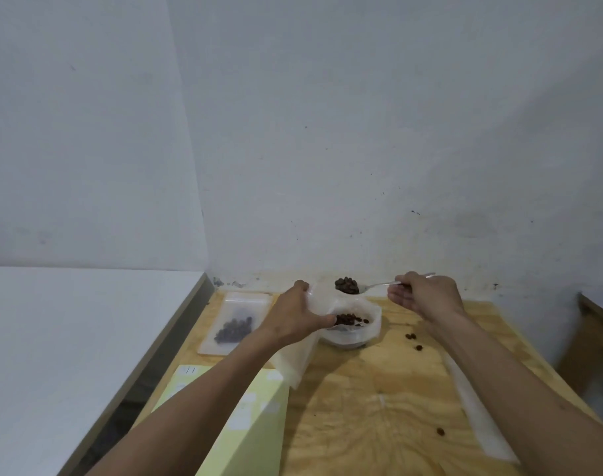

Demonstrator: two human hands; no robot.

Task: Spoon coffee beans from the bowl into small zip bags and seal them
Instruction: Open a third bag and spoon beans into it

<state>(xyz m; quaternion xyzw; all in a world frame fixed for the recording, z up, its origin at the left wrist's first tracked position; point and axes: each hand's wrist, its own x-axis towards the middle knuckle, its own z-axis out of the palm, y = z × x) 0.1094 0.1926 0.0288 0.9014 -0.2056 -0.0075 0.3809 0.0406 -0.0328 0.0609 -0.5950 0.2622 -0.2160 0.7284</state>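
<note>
At the far left of the plywood table, a filled zip bag lies flat near the wall, frosted and clear, with a dark cluster of coffee beans showing through its lower half. Nearer the camera a pale yellow sheet lies on the table, partly under the left forearm; it carries small white patches and a faint handwritten mark near its far corner that cannot be read.

The left hand grips an open zip bag, fingers curled over the far side of its mouth and thumb pressed on the near side, so the mouth is held apart. The translucent bag hangs down towards the table, its lower part limp; the hand hides much of its top edge.

Just right of that hand sits the bowl, pale and translucent, a shallow layer of dark beans inside; the bag's mouth overlaps its left rim. Above the bowl hovers a metal spoon, heaped with brown beans.

The right hand pinches the spoon handle, fingers curled round it; the handle's tip pokes out beyond the knuckles.

A few loose beans lie scattered on the wood to the right of the bowl. A clear plastic strip lies beside the right forearm, blurred, its kind hard to make out.
</note>
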